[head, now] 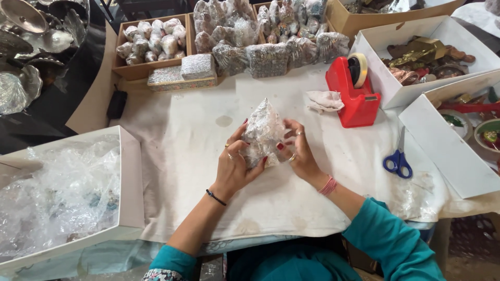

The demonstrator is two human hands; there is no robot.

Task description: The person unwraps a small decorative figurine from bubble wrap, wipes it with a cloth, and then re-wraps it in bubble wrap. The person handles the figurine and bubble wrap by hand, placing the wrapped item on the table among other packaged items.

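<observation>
On the far left there's a white box (127, 177) stuffed with clear plastic. Mid-table, the left hand (235, 165) and right hand (298, 151) have fingers clamped around 1 bubble-wrapped bundle (263, 132), with a red tape dispenser (354, 93) and blue scissors (398, 161) further right.

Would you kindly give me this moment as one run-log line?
left hand: holds bubble-wrapped pointed bundle | right hand: holds same bundle | nearby: red tape dispenser, blue-handled scissors
</observation>
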